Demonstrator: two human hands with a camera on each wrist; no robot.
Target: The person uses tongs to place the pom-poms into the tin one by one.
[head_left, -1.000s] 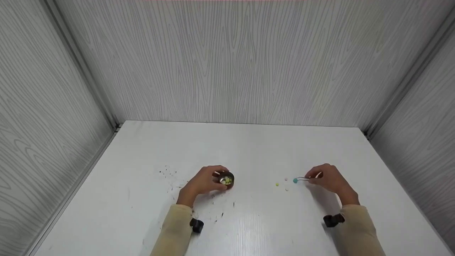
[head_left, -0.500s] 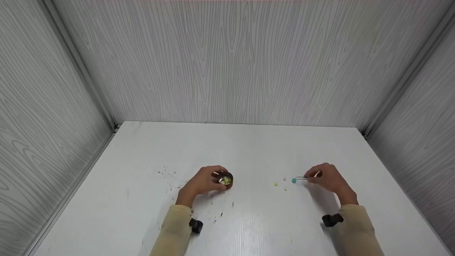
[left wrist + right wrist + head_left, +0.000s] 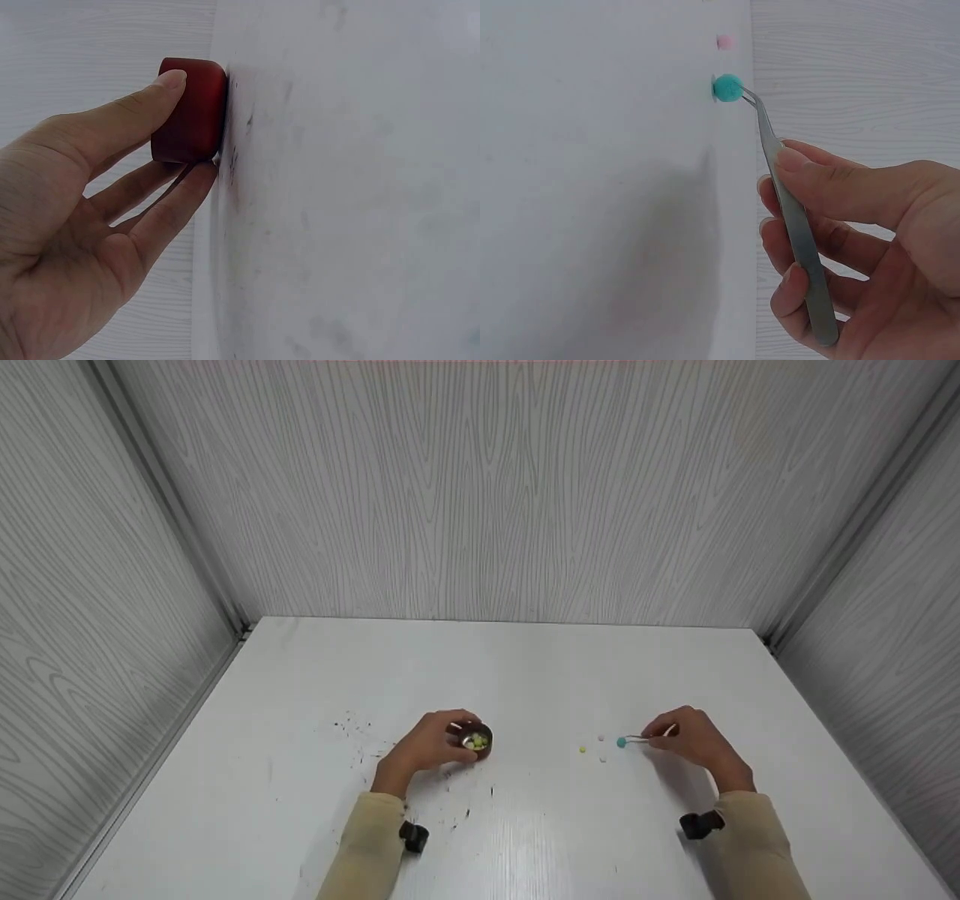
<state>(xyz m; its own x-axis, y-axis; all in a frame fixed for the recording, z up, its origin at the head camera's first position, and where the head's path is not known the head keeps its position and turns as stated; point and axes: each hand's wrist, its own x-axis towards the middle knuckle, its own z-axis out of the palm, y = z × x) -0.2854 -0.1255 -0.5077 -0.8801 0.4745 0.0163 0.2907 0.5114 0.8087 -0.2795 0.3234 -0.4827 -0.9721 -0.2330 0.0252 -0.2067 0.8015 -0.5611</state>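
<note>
My left hand [image 3: 429, 746] grips a small dark red cup [image 3: 193, 109] by its side, thumb on one face and fingers on the other. Several yellow-green and pale balls [image 3: 478, 742] lie inside the cup, which stands on the table. In my right hand [image 3: 694, 739] is a pair of bent-tip metal tweezers [image 3: 799, 225], pinched between thumb and fingers. The tweezer tips are at a turquoise pompom [image 3: 728, 88]; whether they squeeze it firmly I cannot tell. Beside it on the table are a pink piece [image 3: 724, 42], a yellow ball [image 3: 583, 749] and a whitish piece [image 3: 602, 760].
The white table [image 3: 525, 675] carries dark specks and smudges [image 3: 352, 725] around and left of the left hand. Grey wood-grain panels [image 3: 480, 495] enclose the back and both sides. A black wrist device [image 3: 701, 825] is strapped at each sleeve.
Both hands stay nearly in place. The tweezer tips shift only slightly about the turquoise pompom, and the whole head view drifts a little.
</note>
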